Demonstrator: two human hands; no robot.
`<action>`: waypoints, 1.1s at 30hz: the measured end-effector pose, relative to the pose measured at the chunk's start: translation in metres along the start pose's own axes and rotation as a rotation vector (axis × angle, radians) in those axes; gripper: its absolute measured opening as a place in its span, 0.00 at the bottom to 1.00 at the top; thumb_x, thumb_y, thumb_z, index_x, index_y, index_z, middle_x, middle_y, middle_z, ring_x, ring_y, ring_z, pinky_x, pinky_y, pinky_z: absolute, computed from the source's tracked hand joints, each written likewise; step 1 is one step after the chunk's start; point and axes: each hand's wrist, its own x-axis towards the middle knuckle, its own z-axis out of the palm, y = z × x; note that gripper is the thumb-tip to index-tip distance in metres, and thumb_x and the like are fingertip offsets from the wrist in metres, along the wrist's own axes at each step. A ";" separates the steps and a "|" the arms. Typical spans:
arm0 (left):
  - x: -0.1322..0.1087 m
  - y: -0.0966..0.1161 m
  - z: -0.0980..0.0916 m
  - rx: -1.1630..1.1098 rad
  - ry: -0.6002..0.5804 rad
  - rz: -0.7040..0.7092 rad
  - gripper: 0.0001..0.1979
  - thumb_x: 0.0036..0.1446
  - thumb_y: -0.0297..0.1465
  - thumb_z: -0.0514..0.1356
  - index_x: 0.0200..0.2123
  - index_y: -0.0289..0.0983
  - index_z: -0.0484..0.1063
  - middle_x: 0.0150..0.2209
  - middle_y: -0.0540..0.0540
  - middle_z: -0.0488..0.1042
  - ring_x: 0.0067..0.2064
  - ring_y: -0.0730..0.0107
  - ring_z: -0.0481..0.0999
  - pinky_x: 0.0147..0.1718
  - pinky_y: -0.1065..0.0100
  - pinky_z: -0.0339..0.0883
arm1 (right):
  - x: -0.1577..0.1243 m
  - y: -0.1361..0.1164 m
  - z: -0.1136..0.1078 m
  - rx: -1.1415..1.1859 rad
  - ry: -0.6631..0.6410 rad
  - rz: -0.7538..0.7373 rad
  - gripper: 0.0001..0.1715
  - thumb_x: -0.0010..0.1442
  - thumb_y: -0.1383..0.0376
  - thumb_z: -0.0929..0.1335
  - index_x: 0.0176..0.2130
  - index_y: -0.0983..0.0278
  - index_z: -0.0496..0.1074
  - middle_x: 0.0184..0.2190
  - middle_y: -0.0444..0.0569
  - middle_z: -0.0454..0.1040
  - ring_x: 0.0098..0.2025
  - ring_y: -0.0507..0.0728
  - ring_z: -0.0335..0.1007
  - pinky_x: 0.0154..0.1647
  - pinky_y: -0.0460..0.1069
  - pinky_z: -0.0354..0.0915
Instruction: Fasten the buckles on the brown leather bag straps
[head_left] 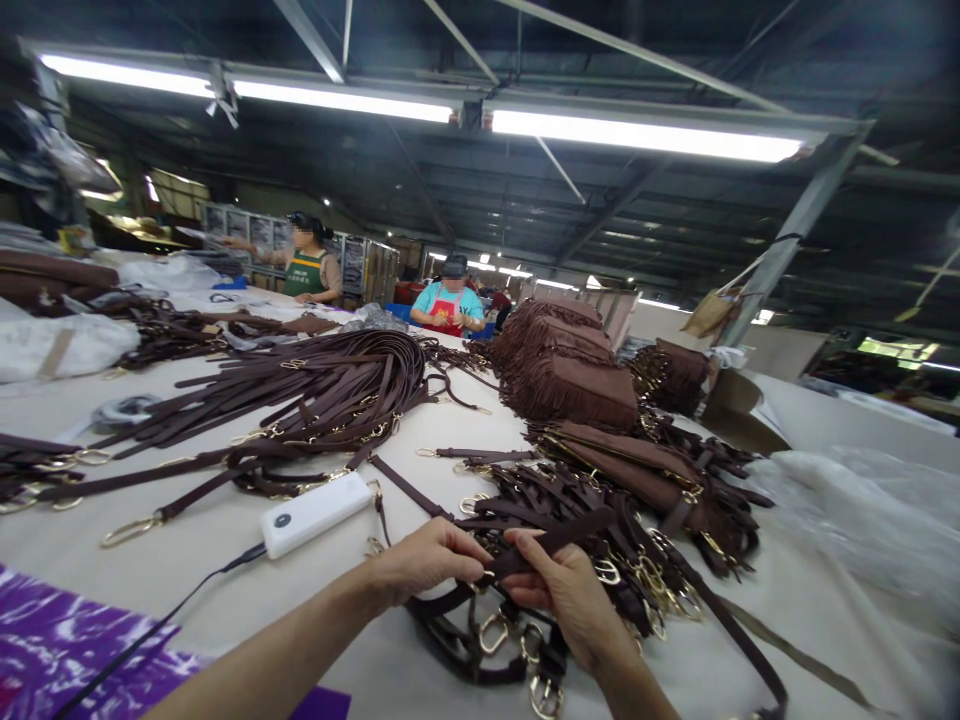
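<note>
A dark brown strap [574, 530] runs between my two hands above the table. My left hand [431, 562] pinches it near a small gold metal fitting, fingertips pressed together. Close beside it, my right hand [562, 598] is closed on the same strap, thumb on top, and the strap's flat end sticks out past it to the upper right. Below my hands lie more straps with gold buckles [546, 697] and rings. A heap of buckled brown straps [525, 490] spreads just beyond my right hand.
A white power bank [319, 515] with a cable lies left of my hands. Long brown straps [375, 370] are bundled behind it. Fringed brown bags [577, 370] are stacked at the back right, beside clear plastic [847, 530]. Two people [448, 300] [306, 265] are across the table.
</note>
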 end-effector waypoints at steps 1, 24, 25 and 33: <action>0.002 -0.003 0.001 -0.005 0.024 0.004 0.13 0.40 0.29 0.60 0.30 0.34 0.81 0.23 0.52 0.72 0.27 0.75 0.59 0.28 0.71 0.49 | 0.000 0.001 0.001 -0.008 0.005 -0.015 0.35 0.44 0.46 0.78 0.41 0.69 0.77 0.29 0.54 0.81 0.25 0.55 0.78 0.22 0.43 0.74; 0.008 -0.007 0.010 0.693 0.378 0.107 0.15 0.54 0.30 0.54 0.39 0.41 0.80 0.38 0.47 0.78 0.43 0.64 0.74 0.42 0.68 0.62 | -0.005 0.012 0.023 -0.057 0.097 -0.134 0.36 0.45 0.41 0.74 0.41 0.65 0.76 0.36 0.54 0.81 0.34 0.65 0.80 0.36 0.56 0.78; 0.007 -0.006 0.012 0.729 0.395 0.116 0.15 0.55 0.30 0.54 0.39 0.41 0.80 0.39 0.47 0.78 0.43 0.64 0.74 0.42 0.67 0.62 | -0.005 0.013 0.024 -0.056 0.105 -0.151 0.35 0.45 0.40 0.74 0.40 0.65 0.76 0.37 0.54 0.81 0.35 0.66 0.80 0.36 0.57 0.78; 0.010 -0.006 0.022 0.802 0.491 0.160 0.14 0.58 0.26 0.50 0.34 0.37 0.76 0.35 0.45 0.76 0.39 0.64 0.73 0.40 0.66 0.62 | -0.014 0.032 0.037 -0.607 0.115 -0.828 0.18 0.66 0.62 0.62 0.52 0.62 0.74 0.45 0.54 0.78 0.46 0.61 0.76 0.48 0.53 0.73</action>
